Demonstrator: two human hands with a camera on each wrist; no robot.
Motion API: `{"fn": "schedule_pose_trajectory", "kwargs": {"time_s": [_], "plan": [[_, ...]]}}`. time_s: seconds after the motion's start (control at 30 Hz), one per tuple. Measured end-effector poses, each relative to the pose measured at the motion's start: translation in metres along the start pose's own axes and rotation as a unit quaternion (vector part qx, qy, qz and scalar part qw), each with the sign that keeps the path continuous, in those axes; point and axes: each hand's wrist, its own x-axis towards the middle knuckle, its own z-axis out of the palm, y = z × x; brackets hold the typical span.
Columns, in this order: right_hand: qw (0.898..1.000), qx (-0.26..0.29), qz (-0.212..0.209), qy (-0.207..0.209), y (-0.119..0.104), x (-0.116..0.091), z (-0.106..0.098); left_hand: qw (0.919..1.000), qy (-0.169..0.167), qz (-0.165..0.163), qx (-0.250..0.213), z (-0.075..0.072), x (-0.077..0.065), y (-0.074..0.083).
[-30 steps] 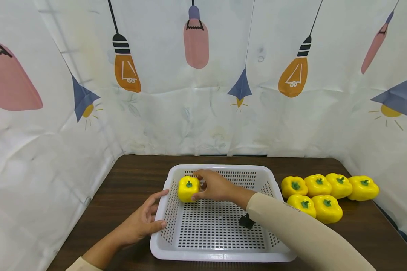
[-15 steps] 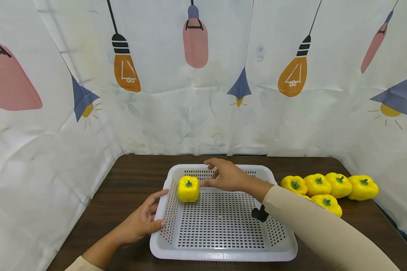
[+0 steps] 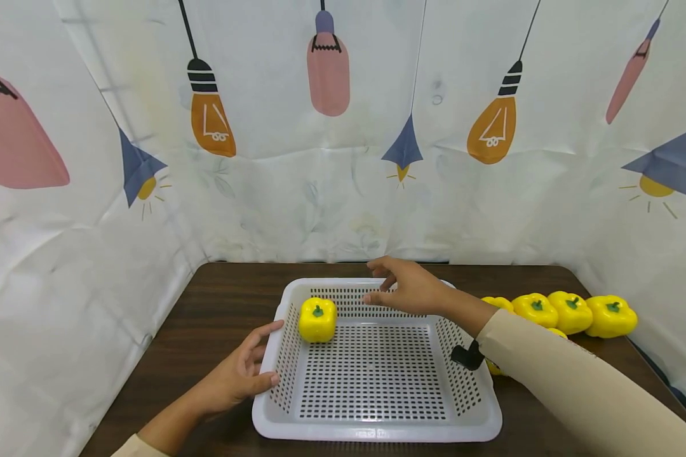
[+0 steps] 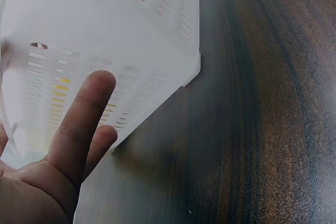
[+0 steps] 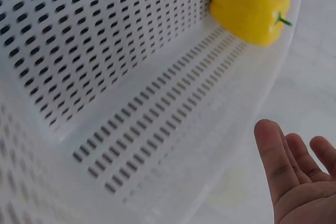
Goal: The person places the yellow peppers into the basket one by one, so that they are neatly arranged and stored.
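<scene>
One yellow bell pepper with a green stem sits in the far left corner of a white perforated plastic basket. My left hand rests at the basket's left rim. In the left wrist view its extended fingers lie along the outer side wall. My right hand hangs over the far rim, right of the pepper, with loosely bent fingers and nothing held. The right wrist view shows the same pepper apart from the right hand.
Several more yellow bell peppers lie on the dark wooden table, right of the basket, partly hidden by the right forearm. A black strap piece shows at the right wrist. A white curtain with printed lamps hangs behind the table.
My right hand has let go of the yellow bell pepper in the basket and moved right, away from it. The left hand and the basket have stayed in place.
</scene>
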Motion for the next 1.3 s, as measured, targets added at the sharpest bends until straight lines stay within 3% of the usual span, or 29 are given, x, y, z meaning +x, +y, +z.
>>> {"fn": "schedule_pose_trajectory", "kwargs": {"time_s": [0.4, 1.03, 1.3], "plan": [[1.000, 0.002, -0.002, 0.016, 0.026, -0.024, -0.029, 1.0000, 0.001, 0.003, -0.004, 0.002, 0.000, 0.001], [0.999, 0.011, 0.007, 0.053, 0.062, -0.078, -0.060, 1.0000, 0.004, 0.000, 0.003, 0.002, 0.001, 0.001], [0.998, -0.021, 0.008, 0.064, 0.076, -0.106, -0.069, 1.0000, 0.002, 0.000, 0.000, 0.002, 0.001, 0.000]]}}
